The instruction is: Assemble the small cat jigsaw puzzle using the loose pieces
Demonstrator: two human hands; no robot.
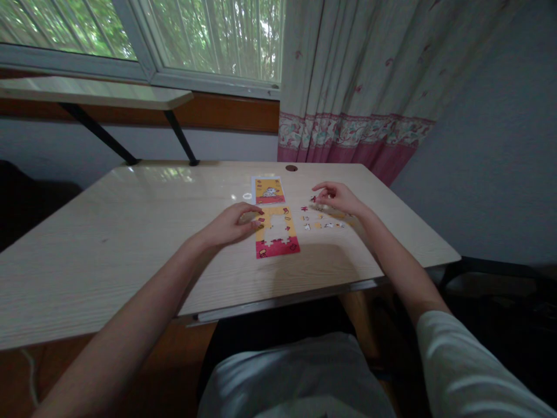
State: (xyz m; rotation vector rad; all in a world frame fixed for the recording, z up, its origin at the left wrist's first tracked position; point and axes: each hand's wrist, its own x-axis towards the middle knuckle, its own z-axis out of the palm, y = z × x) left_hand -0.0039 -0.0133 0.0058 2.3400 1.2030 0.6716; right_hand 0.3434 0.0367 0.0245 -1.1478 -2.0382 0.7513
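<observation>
A jigsaw puzzle [277, 248] with a yellow and red border lies flat on the table, its middle open and pale. My left hand [235, 224] rests at its left edge, with thumb and index finger apart and their tips touching the border. Just beyond the puzzle is a small picture card [268, 191] showing a white animal on yellow and red. To the right, my right hand [342, 198] hovers over loose pieces, fingers curled, with a dark red puzzle piece [313, 199] at its fingertips. Several loose puzzle pieces [328, 225] lie in rough rows below that hand, partly hidden by it.
The pale wooden table [143, 244] has a round brown cable hole [291, 168] at the back. A raised shelf [96, 93] on black legs stands at the back left. Behind are a window [213, 40] and a floral curtain [348, 75].
</observation>
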